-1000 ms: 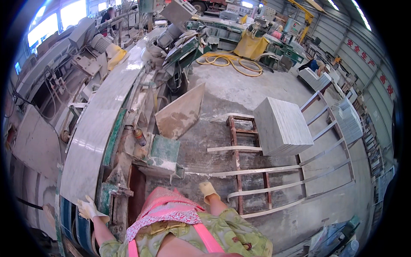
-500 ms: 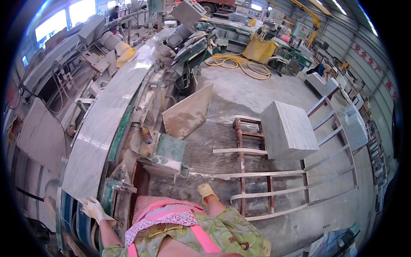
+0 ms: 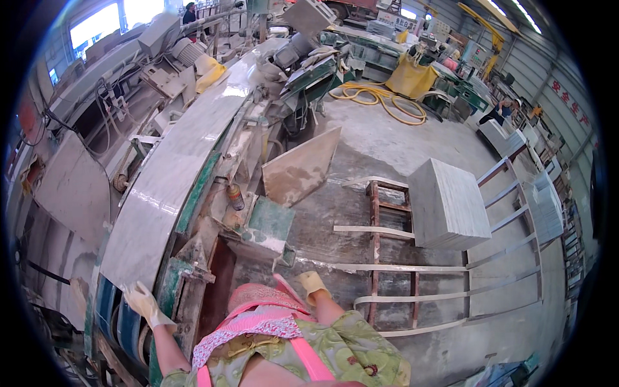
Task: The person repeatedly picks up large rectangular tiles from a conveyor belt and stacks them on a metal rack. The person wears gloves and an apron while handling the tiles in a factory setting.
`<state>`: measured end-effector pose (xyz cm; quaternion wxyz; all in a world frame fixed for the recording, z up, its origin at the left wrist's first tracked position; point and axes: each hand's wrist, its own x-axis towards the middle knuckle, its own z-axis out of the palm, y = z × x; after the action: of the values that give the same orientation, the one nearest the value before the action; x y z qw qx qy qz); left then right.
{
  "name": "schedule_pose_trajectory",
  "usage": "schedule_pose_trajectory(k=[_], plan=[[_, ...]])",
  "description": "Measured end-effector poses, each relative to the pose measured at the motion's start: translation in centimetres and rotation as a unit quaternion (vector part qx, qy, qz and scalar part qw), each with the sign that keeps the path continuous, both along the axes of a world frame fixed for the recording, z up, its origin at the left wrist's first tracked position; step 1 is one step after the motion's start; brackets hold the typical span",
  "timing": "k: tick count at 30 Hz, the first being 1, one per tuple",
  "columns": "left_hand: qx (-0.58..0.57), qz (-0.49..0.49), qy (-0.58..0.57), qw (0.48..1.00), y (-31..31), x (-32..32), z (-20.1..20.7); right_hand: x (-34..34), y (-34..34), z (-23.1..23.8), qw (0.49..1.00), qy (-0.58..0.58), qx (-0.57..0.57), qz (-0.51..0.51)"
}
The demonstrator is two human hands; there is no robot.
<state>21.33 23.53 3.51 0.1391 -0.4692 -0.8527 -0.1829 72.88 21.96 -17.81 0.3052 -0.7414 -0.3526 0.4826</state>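
Observation:
A long, polished, pale grey stone slab (image 3: 171, 177) lies along the machine bed on my left and runs away from me. My left hand (image 3: 143, 303), in a cream rubber glove, rests at the slab's near end with fingers stretched out. Blue belts (image 3: 106, 313) show just below that end. My right hand (image 3: 312, 284), in a matching glove, is in front of my pink apron (image 3: 264, 300), away from the slab. Its fingers are turned from view, and I see nothing held in it.
Right of the machine, a block of stacked stone slabs (image 3: 448, 206) stands on a rusty metal rack (image 3: 374, 258). A brown-stained board (image 3: 302, 166) leans beside the machine, near a spray can (image 3: 235, 197). Yellow hose (image 3: 380, 100) coils farther off. A person (image 3: 501, 113) works at far right.
The whole view has shifted, so most things sit farther right. The slab's near end appears slightly farther from me, with my left hand following it. My right hand keeps nearly the same pose.

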Motion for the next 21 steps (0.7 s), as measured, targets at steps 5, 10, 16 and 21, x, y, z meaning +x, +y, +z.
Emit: schedule_pose_trajectory(k=[5,10,16,21], plan=[[-0.049,-0.020,-0.056,0.997,3.6,4.2,1.5,2.1,-1.3,0.8,0.998,-0.052,0.018,-0.005],[-0.042,-0.082,-0.030,0.995,8.1,3.7,-2.1,4.6,-4.4,1.9,0.993,-0.074,0.063,-0.062],[-0.039,-0.105,0.016,0.994,11.5,5.8,-1.5,6.1,-9.2,3.6,0.980,-0.015,-0.015,-0.199],[-0.025,-0.112,0.031,0.993,13.4,6.7,-2.0,8.3,-12.2,0.3,0.973,-0.106,-0.017,-0.207]])
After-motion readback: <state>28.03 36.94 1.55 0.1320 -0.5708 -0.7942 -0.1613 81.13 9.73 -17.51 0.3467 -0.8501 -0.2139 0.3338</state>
